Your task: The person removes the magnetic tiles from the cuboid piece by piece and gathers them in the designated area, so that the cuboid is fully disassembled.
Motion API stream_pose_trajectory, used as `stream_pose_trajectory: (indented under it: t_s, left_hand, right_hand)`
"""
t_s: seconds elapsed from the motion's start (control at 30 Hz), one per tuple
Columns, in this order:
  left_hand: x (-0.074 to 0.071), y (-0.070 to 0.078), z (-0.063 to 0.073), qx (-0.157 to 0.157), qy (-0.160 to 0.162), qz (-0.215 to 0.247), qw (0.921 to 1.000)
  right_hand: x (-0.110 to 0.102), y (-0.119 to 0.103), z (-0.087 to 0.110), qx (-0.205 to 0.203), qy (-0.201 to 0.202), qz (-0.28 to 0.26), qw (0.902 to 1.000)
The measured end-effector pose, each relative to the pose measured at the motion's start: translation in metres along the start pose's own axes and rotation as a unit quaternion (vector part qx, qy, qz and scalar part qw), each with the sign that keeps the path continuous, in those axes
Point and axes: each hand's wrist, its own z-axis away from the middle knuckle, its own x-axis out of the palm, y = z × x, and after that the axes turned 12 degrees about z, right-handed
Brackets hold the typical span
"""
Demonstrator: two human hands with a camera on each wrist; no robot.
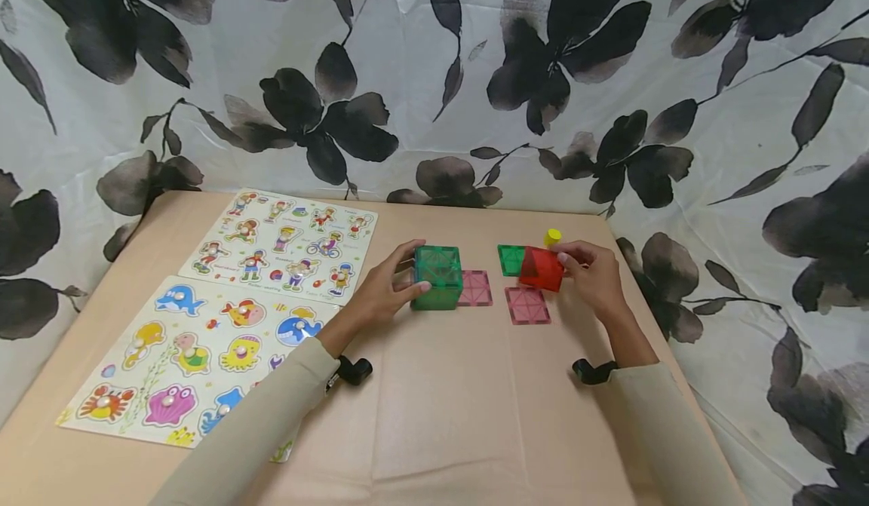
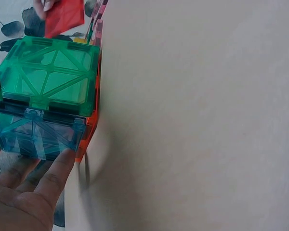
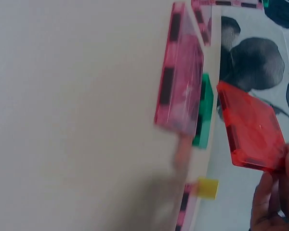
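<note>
My left hand [image 1: 377, 292] grips a box built of see-through magnetic tiles [image 1: 437, 276], thumb on the near side. From the left wrist the box shows a green top [image 2: 50, 70], a blue side [image 2: 36, 134] and an orange-red side. A red magnetic tile [image 1: 541, 269] is pinched by a corner in my right hand [image 1: 600, 280], held tilted above the table. Beneath and beside it lie a green tile [image 1: 511, 259] and a pink tile [image 1: 528, 307]. Another pink tile [image 1: 477, 289] lies right beside the box.
A small yellow piece [image 1: 553, 237] is behind the red tile. On the left lie two picture boards, one with sea animals [image 1: 217, 325] and one with children [image 1: 224, 253]. Floral cloth [image 1: 421, 76] hangs behind the table [image 1: 448, 415].
</note>
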Motion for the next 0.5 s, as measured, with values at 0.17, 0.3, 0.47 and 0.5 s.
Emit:
stream_pose_trajectory:
  t_s: [0.17, 0.3, 0.47, 0.5]
  left_hand:
    - [0.000, 0.002, 0.000, -0.003, -0.001, -0.003, 1.0000]
    - [0.000, 0.002, 0.000, -0.004, 0.000, -0.003, 1.0000]
    - [-0.001, 0.001, 0.000, -0.006, -0.001, -0.001, 1.0000]
    - [-0.001, 0.001, 0.000, -0.006, -0.001, -0.002, 1.0000]
  right_hand:
    - [-0.013, 0.014, 0.004, 0.013, -0.038, 0.015, 0.9991]
    - [-0.024, 0.025, 0.008, 0.012, -0.050, 0.030, 0.9982]
    - [-0.035, 0.039, 0.010, 0.016, -0.065, 0.046, 0.9967]
    - [-0.036, 0.042, 0.010, 0.019, -0.067, 0.050, 0.9963]
